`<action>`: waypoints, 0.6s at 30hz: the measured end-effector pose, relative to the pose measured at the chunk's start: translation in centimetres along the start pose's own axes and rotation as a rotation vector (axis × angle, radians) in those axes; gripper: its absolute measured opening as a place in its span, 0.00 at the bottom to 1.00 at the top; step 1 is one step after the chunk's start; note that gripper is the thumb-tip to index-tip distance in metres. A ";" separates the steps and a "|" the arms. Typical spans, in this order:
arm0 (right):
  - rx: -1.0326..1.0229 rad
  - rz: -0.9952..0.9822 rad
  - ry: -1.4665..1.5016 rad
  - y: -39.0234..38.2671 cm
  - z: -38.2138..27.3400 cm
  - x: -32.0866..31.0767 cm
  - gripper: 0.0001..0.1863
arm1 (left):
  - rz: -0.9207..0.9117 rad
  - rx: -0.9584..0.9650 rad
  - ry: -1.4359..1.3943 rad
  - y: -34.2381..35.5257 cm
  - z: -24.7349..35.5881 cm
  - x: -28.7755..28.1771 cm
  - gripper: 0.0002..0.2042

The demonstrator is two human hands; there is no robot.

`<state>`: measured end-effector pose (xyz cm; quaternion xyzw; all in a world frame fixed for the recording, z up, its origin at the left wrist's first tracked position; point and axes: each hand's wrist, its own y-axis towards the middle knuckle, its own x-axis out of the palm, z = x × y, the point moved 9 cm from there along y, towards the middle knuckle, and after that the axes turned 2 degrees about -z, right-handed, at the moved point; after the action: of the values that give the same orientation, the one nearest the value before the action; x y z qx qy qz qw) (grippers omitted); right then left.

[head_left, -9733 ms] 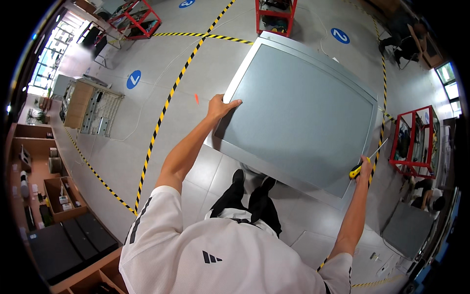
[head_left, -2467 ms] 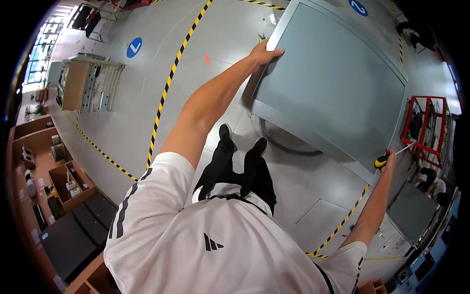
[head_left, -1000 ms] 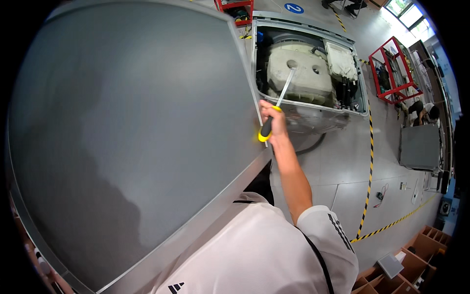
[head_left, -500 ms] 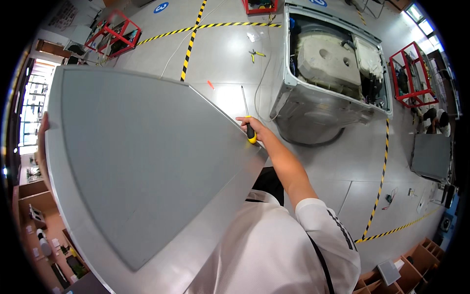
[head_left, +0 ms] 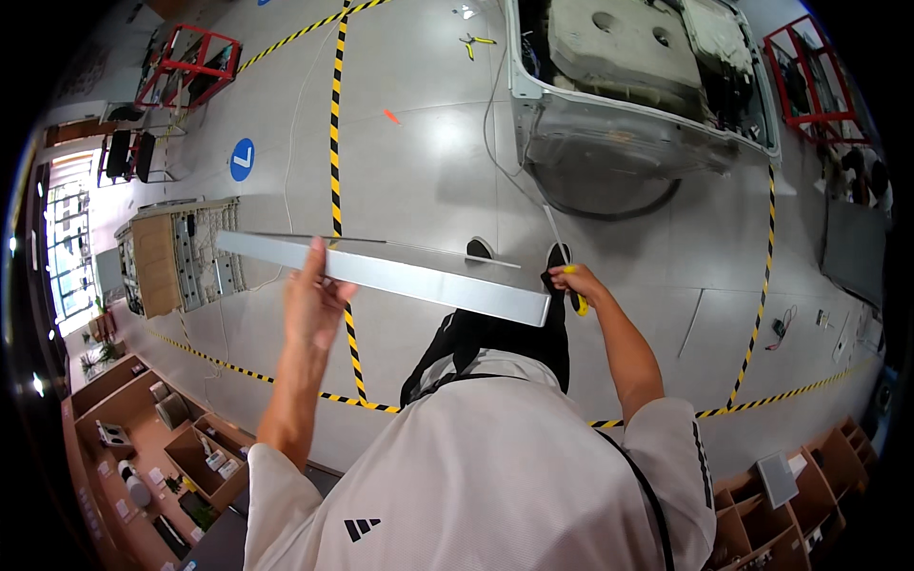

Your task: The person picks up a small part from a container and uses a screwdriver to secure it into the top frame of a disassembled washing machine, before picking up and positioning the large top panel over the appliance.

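Note:
In front of my body a large flat grey panel [head_left: 409, 281] is held nearly edge-on, its silvery rim toward me. My left hand [head_left: 319, 293] grips that rim left of its middle, fingers on the upper edge. Beyond the panel's right end, my right hand [head_left: 577, 280] is closed around a screwdriver [head_left: 580, 304] with a yellow and black handle. Its thin shaft points away from me, toward the opened washing machine [head_left: 624, 133]. The panel hides part of my legs.
Yellow pliers [head_left: 472, 44] and an orange-red piece [head_left: 391, 116] lie on the grey floor. A cable [head_left: 490, 143] and a dark hose [head_left: 609, 214] run by the machine. Another appliance casing [head_left: 181, 252] stands at left. Brown shelf boxes [head_left: 143, 447] sit lower left, red frames [head_left: 186, 71] farther off.
The panel has tipped from facing me broadly to edge-on and come down. My left hand has moved right into clear view. The screwdriver has shifted right in my right hand, and the view has moved.

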<state>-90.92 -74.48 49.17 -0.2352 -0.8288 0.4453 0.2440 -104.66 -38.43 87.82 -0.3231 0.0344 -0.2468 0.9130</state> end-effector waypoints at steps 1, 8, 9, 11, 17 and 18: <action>0.069 0.047 0.081 -1.9 1.6 -1.3 0.18 | -0.017 -0.052 -0.015 -0.1 -2.4 0.3 0.13; 0.170 0.416 0.390 -7.7 12.4 -7.7 0.20 | 0.063 -0.310 -0.163 0.6 -14.4 2.5 0.13; 0.167 0.441 0.424 -8.8 12.8 -7.9 0.20 | 0.060 -0.321 -0.182 0.9 -15.7 3.0 0.13; 0.174 0.447 0.421 -10.7 12.4 -7.7 0.21 | 0.053 -0.336 -0.217 2.2 -18.1 4.2 0.14; 0.097 0.436 0.494 -12.7 13.8 -8.7 0.23 | 0.079 -0.395 -0.313 7.9 -27.5 8.5 0.13; 0.072 0.441 0.506 -13.1 14.0 -8.9 0.24 | 0.097 -0.425 -0.327 8.3 -28.9 9.5 0.12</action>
<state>-94.92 -95.09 51.87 -0.5031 -0.6550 0.4437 0.3479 -99.24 -53.93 60.91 -0.5409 -0.0469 -0.1349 0.8289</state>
